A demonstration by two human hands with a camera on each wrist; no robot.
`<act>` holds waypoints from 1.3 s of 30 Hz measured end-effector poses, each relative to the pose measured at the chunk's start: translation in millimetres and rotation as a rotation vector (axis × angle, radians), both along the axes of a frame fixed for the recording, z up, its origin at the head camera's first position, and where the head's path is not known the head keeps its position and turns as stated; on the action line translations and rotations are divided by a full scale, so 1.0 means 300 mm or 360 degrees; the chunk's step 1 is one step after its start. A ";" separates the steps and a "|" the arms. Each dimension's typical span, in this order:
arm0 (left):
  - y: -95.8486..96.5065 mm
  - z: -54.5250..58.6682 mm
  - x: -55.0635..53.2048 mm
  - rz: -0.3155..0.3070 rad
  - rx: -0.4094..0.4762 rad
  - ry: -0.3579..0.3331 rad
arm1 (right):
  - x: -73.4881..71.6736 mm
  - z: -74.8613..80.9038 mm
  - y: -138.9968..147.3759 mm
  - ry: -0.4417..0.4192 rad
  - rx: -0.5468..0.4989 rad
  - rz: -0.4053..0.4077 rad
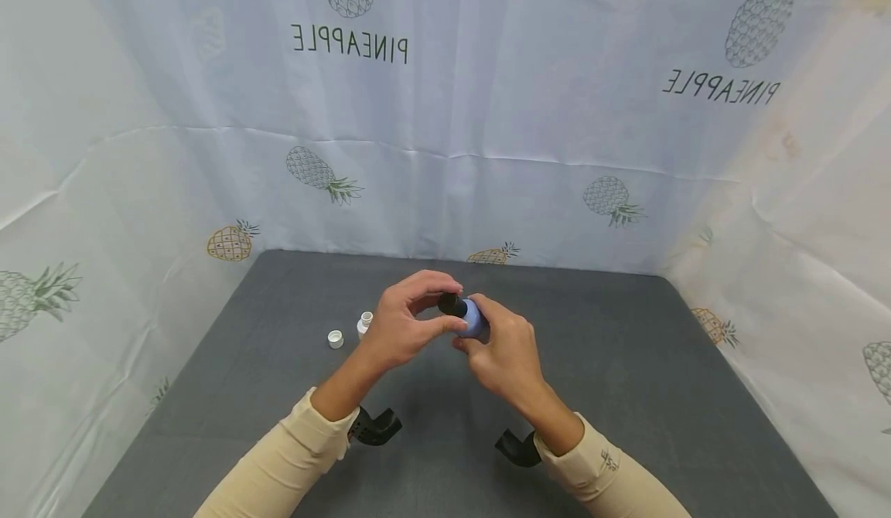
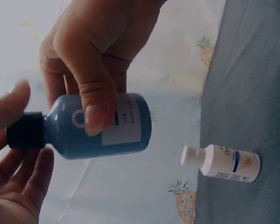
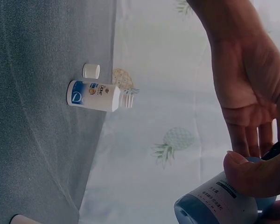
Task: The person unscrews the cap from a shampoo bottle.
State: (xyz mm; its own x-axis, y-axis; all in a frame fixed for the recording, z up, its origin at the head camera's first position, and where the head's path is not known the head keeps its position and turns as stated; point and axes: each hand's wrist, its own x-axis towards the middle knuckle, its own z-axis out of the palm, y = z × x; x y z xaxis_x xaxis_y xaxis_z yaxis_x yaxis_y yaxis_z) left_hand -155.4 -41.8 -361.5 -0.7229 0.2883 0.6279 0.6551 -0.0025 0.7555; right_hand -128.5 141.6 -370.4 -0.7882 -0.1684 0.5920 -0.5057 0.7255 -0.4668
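Note:
A blue bottle (image 2: 70, 149) with a black cap (image 2: 25, 130) is held up above the table, tilted over in the head view. My right hand (image 1: 506, 348) grips its body, the thumb lying across the printed label. At the other end, my left hand (image 1: 409, 325) has its thumb and fingers curled around the cap, which is on the bottle's neck. Left of the hands, a white bottle (image 3: 93, 95) stands uncapped on the table, partly hidden by the left hand in the head view. Close beside it lies a small white screw cap (image 1: 336, 339).
Another white bottle (image 2: 231, 163), with its cap on, stands on the grey table (image 1: 626, 394) in the left wrist view. A pineapple-print curtain (image 1: 445, 100) hangs around the table's back and sides. Black curved mounts (image 1: 376, 427) stick out from both wrists.

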 end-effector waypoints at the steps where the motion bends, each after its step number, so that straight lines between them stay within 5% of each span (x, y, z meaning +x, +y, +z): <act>1: -0.004 0.001 0.001 -0.0021 -0.0006 -0.0005 | 0.000 0.000 0.000 0.0003 0.0001 -0.0002; 8: -0.024 0.010 0.004 -0.0166 -0.0066 -0.0022 | 0.001 0.002 0.003 -0.0003 -0.0012 0.0000; 19: -0.011 0.002 -0.005 -0.0020 -0.0014 0.0008 | 0.005 0.008 -0.002 -0.0029 -0.0013 -0.0007; 28: -0.024 0.011 0.003 -0.0176 -0.0098 -0.0005 | 0.005 0.008 0.002 -0.0027 -0.0011 -0.0003; 39: -0.020 0.010 0.002 -0.0089 -0.0055 0.0020 | 0.008 0.003 -0.002 -0.0016 -0.0010 0.0005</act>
